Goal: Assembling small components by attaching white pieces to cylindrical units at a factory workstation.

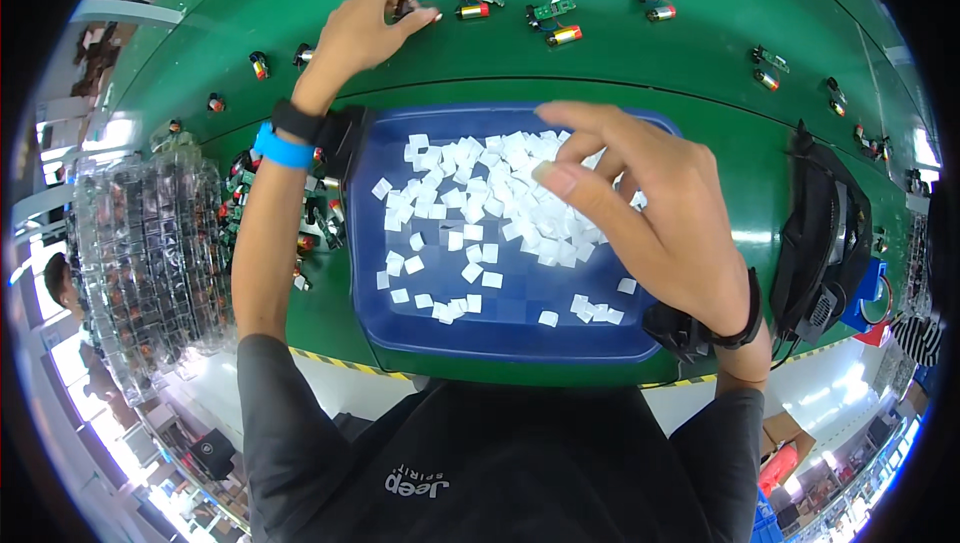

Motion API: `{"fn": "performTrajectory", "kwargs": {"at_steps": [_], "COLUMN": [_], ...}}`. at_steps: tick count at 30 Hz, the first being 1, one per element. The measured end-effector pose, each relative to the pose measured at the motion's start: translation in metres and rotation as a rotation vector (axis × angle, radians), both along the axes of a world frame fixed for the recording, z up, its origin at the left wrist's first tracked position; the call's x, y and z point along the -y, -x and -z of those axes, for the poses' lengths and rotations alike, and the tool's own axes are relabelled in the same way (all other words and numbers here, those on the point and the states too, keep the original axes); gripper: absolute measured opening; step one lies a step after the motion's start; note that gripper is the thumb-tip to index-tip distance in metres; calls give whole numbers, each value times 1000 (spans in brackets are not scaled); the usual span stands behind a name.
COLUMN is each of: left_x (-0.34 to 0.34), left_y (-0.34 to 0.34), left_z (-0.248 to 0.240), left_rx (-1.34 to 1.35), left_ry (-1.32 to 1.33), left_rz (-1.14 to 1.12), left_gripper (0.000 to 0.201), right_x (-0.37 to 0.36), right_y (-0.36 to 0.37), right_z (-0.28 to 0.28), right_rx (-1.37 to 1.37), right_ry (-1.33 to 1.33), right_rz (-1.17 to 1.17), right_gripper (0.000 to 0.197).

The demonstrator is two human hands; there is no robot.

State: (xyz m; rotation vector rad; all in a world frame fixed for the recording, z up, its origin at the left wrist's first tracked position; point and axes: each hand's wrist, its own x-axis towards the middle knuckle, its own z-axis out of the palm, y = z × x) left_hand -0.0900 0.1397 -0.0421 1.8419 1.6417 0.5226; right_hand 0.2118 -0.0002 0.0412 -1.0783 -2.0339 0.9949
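the left hand (362, 33), at eleven o'clock, curls thumb and fingers about a dark part (402, 10); whether it is gripped, i cannot tell. the right hand (655, 198) hangs toward three o'clock over the blue tray (500, 345), thumb and forefinger well parted, nothing visible between them. the white squares (540, 223) heap at the tray's middle; they look thin, light and perhaps clingy, best pinched by opposite edges. near twelve o'clock, a green board (553, 9) looks fragile; its cell (565, 35) seems the safer hold.

Dk grey tee (540, 453) w/ white print (417, 484), blk wrist straps (298, 122), blue L wristband (284, 148)
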Motion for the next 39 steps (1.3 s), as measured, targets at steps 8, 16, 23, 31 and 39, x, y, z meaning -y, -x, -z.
{"fn": "performTrajectory", "kwargs": {"at_steps": [8,16,23,31,39], "left_x": [-37,48,103,110,119], "left_y": [-11,-62,-88,-84,-92], "left_z": [30,-52,-68,-67,-60], "left_rx": [-634,129,487,556,459], "left_ry": [-645,-350,-319,-248,-354], "left_rz": [243,223,354,336,293], "left_gripper": [47,37,45,45,52], "right_x": [-9,-31,-21,-17,-24], "right_y": [-7,-17,-14,-12,-12], "right_z": [11,18,6,7,7], "right_rx": [96,137,-137,-265,-452], "right_ry": [-48,-386,-19,179,502], "right_rz": [-7,219,162,125,62], "right_gripper": [28,28,23,17,17]}}
